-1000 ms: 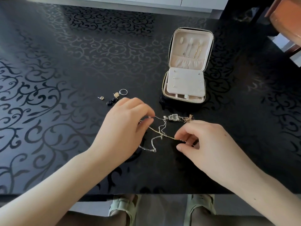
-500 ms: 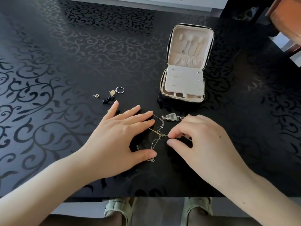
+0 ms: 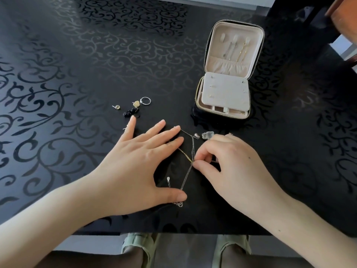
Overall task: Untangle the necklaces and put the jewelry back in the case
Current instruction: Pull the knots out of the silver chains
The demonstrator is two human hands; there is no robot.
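We see the left hand (image 3: pixel 135 167), curled a second ago, now spread flat, thumb pressing the necklaces (image 3: pixel 186 176) at frame centre. The right hand (image 3: pixel 235 167) still pinches their tangle. The case (image 3: pixel 226 93) sits open, upper right.

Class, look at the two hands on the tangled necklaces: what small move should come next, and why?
Probably the right hand should ease the gold chain sideways out of the crossing it pinches, because the left hand pins the silver chain flat.
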